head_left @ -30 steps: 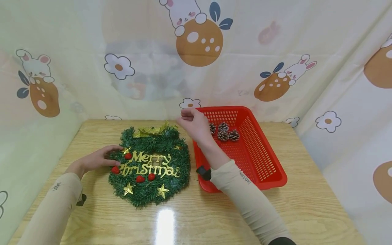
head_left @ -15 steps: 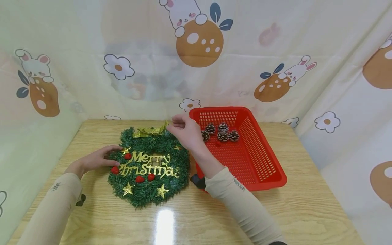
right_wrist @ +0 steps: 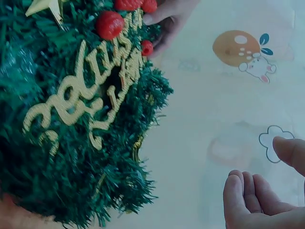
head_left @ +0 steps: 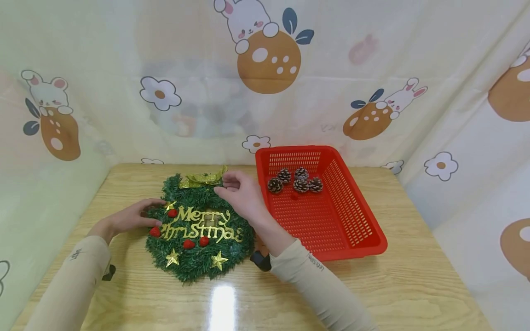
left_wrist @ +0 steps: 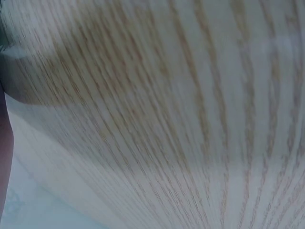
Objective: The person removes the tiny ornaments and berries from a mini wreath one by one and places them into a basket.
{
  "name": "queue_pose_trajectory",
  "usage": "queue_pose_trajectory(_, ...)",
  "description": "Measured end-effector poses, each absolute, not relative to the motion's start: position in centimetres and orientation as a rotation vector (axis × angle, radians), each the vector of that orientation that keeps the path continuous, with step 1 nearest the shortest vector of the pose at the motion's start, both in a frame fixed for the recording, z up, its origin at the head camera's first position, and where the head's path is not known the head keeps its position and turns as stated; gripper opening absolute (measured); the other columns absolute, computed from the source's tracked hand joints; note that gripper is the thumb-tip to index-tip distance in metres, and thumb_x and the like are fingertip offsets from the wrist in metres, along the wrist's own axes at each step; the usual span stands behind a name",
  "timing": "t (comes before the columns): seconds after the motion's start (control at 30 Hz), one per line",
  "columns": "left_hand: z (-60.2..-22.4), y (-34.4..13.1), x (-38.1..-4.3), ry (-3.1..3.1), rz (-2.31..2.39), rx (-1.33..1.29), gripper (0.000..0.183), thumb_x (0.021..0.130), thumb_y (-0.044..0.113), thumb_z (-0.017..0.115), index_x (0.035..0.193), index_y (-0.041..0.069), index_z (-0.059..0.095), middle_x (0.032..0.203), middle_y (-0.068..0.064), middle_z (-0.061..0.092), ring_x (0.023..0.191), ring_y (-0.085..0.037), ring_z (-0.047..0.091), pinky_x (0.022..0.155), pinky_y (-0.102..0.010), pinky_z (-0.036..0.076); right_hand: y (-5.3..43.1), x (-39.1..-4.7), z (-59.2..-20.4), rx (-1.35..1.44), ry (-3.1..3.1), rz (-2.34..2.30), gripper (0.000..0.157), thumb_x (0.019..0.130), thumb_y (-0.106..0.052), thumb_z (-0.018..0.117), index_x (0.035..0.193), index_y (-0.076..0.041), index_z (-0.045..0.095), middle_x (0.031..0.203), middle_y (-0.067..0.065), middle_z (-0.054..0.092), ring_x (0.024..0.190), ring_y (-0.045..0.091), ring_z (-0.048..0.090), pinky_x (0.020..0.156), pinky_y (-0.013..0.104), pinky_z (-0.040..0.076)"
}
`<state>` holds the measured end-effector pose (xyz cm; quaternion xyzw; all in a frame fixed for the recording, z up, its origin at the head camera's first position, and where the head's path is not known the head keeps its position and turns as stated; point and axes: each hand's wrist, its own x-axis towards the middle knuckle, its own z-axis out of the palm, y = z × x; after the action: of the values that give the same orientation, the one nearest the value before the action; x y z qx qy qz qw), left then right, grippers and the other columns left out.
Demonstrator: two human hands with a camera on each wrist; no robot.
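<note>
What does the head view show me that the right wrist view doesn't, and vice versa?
Only the head view shows the red basket with five pinecones inside.

Only the right wrist view looks closely between the thumb and fingers of the right hand; I see nothing held there.

Both show the green wreath, its gold lettering and red berries, and the left hand at its edge.

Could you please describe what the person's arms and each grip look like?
The left beige fabric sleeve and right beige fabric sleeve are long, with small dark lettering near the cuffs. A black object shows at each wrist. The left grip and right grip are gloveless.
</note>
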<state>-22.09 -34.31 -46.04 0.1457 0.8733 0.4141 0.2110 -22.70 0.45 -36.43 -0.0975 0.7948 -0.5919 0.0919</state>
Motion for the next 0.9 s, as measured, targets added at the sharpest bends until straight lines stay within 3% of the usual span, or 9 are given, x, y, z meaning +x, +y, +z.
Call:
queue_pose_trajectory(0.67, -46.1, -34.4, -22.2, 2.421, 1.154, 0.386, 0.069, 0.093, 0.025, 0.069, 0.149, 0.004, 0.035, 0.152, -0.027, 0.027, 0.137, -0.054, 0.023, 0.106, -0.069, 0.023, -0.6, -19.2, -39.1, -0.325, 2.342, -1.64, 0.045, 0.088, -0.027, 0.074, 0.128, -0.012, 0.061, 0.119, 0.0, 0.064, 0.111, 0.023, 0.062, 0.092, 0.032, 0.051)
queue_pose_trajectory(0.9, -46.1, -34.4, -22.1, 2.416, 1.149, 0.376, 0.07, 0.093, 0.025, 0.069, 0.149, 0.003, 0.034, 0.152, -0.029, 0.025, 0.136, -0.055, 0.022, 0.105, -0.07, 0.024, -0.8, -18.4, -40.3, -0.378, 2.365, -1.553, 0.047, 0.088, -0.027, 0.074, 0.129, -0.01, 0.061, 0.124, 0.007, 0.063, 0.113, 0.027, 0.06, 0.092, 0.034, 0.051)
